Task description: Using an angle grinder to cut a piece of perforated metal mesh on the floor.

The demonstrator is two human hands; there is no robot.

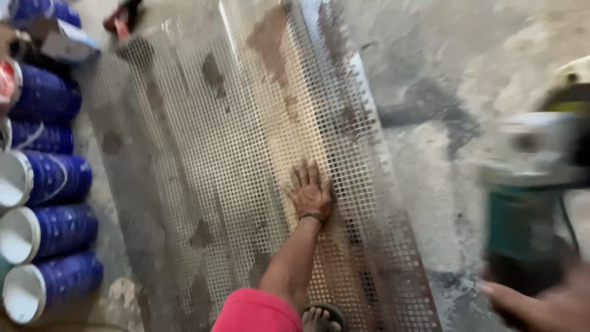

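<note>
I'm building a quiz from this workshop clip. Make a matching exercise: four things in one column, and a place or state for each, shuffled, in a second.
Things
1. Left hand
2. Green-bodied power tool
3. Blue cylindrical cans with white ends
4. Foot in a dark sandal

Place or state
A. Lying on their sides along the left edge
B. Pressed flat, fingers spread, on the perforated metal mesh sheet
C. Blurred, gripped by the right hand
D. At the bottom edge, on the sheet's near end

Pairs: 1-B, 2-C, 3-A, 4-D

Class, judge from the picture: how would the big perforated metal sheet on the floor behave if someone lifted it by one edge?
The perforated sheet is long and thin, so it would probably flex and sag. Its many holes likely keep it light for its size. The left hand presses it flat, suggesting it might otherwise shift.
</note>
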